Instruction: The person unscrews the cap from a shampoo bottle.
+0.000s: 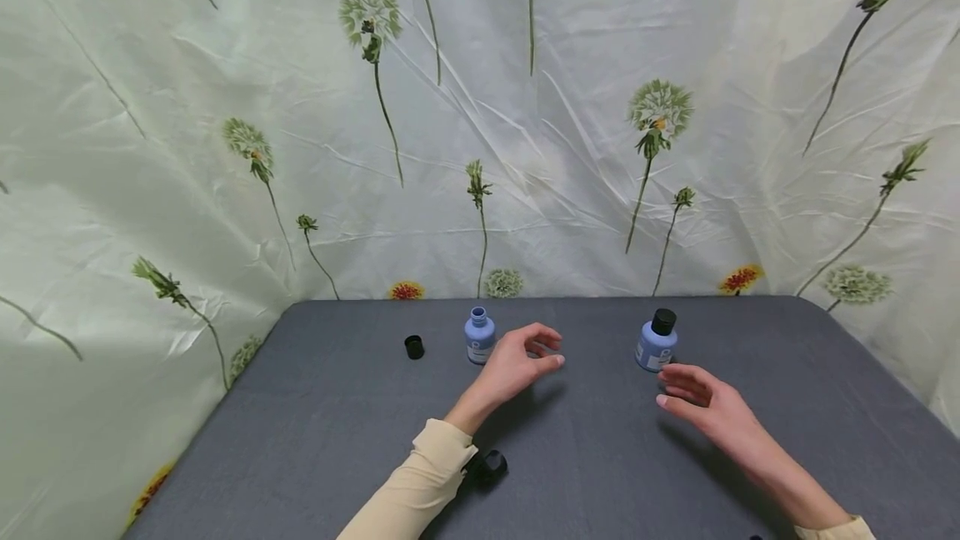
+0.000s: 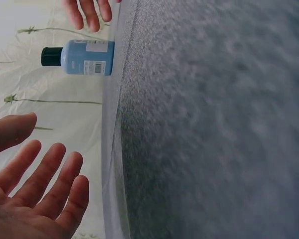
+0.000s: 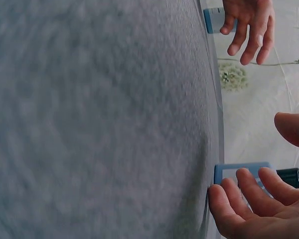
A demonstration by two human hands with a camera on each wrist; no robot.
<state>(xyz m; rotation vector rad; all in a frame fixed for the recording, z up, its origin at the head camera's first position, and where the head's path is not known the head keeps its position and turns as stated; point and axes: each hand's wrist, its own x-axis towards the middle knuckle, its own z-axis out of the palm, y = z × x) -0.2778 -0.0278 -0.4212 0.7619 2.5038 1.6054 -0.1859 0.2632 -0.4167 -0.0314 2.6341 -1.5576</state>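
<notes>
My left hand (image 1: 519, 359) hovers over the table with fingers apart and slightly bent, nothing in its grasp. Just behind it stands a small blue bottle (image 1: 477, 333) without a cap, its neck showing, partly covered by the hand. A loose black cap (image 1: 414, 347) lies left of that bottle. My right hand (image 1: 701, 401), also holding nothing, is in front of a second blue bottle (image 1: 657, 348), upright with its black cap (image 1: 663, 322) on. In the right wrist view, the fingers (image 3: 254, 194) overlap the capped bottle (image 3: 249, 166).
A dark grey cloth-covered table (image 1: 337, 440) spreads beneath everything. Behind and beside it hangs a pale curtain (image 1: 562, 190) printed with dandelions. A black object (image 1: 492, 465) sits at the left sleeve's cuff (image 1: 442, 444).
</notes>
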